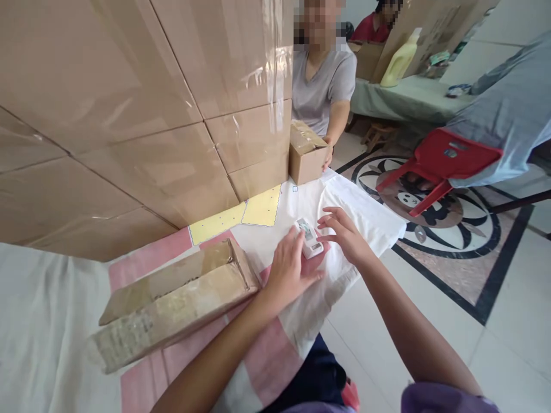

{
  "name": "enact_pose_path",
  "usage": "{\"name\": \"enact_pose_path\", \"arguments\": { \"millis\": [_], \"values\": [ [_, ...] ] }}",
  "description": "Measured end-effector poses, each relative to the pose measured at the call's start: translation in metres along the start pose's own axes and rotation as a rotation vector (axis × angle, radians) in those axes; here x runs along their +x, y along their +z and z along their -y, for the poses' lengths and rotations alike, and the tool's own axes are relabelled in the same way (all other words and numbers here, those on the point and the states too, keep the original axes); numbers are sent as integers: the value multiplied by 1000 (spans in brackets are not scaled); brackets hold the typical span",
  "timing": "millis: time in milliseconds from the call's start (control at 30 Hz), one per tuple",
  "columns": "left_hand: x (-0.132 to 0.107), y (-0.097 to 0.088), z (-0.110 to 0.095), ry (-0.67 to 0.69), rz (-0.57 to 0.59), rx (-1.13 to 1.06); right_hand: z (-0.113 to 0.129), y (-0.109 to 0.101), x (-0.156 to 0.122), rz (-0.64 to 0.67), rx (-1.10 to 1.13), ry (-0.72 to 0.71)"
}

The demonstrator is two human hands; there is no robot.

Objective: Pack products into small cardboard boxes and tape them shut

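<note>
No text, brand or number readable. Dark print (124, 337) on open box (193, 304) is blurred; printed panel (305, 228) on white device (314, 250) too small to read. Back carton (419, 20) has faint marks, red chair (471, 158) a small pale patch (450, 153), both illegible.
</note>
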State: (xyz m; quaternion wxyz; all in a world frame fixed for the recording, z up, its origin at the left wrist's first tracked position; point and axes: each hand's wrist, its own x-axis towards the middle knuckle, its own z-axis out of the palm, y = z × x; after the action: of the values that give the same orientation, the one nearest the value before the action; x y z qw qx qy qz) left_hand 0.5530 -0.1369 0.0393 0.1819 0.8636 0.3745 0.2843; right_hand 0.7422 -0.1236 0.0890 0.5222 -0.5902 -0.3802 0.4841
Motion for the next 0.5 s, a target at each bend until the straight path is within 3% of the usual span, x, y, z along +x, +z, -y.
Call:
{"name": "enact_pose_path", "arguments": {
  "millis": [67,133,400,500],
  "values": [
    [13,24,18,-101,-18,24,4,1,1,53,-8,20],
    [18,33,27,-154,-9,54,8,3,3,99,-20,51],
    [16,25,28,-222,27,103,15,13,12,59,21,190],
    [16,24,28,-232,50,116,10,15,12,92,-66,212]
  ]
}}
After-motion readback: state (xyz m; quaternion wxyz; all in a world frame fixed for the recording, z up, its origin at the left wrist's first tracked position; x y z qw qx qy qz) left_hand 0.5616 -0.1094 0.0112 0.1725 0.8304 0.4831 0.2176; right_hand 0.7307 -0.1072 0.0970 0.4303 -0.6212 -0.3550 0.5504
